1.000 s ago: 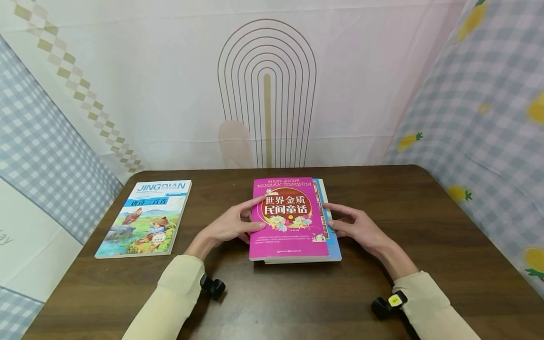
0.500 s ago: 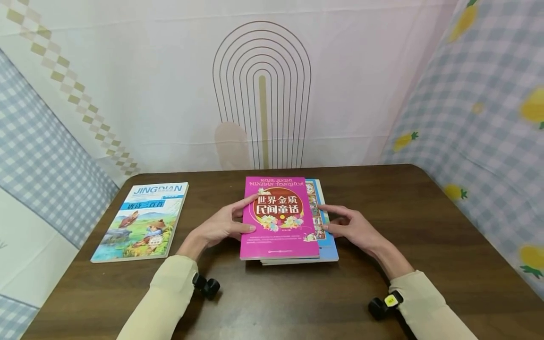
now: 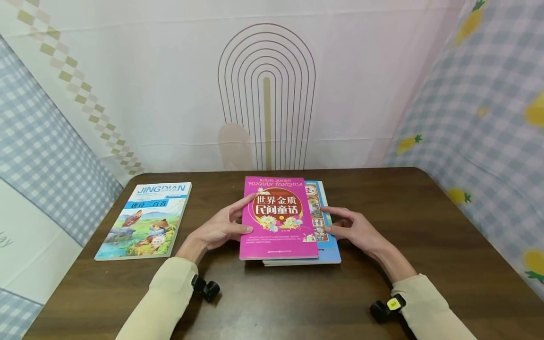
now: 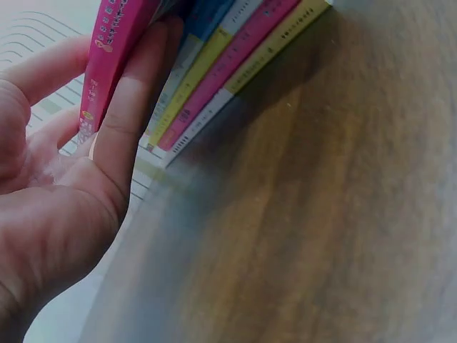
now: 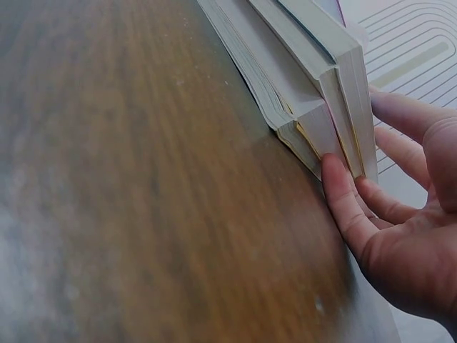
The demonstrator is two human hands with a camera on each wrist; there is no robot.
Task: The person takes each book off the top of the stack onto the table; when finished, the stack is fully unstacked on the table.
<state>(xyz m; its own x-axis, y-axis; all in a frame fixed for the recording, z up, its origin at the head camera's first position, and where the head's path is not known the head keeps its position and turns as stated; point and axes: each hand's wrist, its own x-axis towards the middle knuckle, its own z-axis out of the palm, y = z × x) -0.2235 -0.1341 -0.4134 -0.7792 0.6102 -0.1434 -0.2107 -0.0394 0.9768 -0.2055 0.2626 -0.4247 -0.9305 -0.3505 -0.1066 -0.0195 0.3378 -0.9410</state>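
Note:
My left hand (image 3: 218, 229) holds the pink paperback (image 3: 278, 243) at its left edge, thumb on the cover and fingers underneath. In the left wrist view the pink spine (image 4: 107, 71) is raised apart from the stacked books (image 4: 214, 78), whose spines are blue, yellow, pink and white. The pink book lies shifted left over a blue-covered book (image 3: 329, 255), so a strip of that cover shows at the right. Against the stack's right side rests my right hand (image 3: 361, 231). Its extended fingers touch the page edges (image 5: 332, 128) in the right wrist view.
Another paperback (image 3: 144, 222), with a river scene on its cover, lies on the left of the brown wooden table (image 3: 263, 302). A white patterned cloth (image 3: 178, 94) hangs behind the table, and blue checked cloth (image 3: 480, 127) hangs at the right.
The pink book has slid left with my left hand, so more of the blue cover shows. My right hand stays at the stack's right side.

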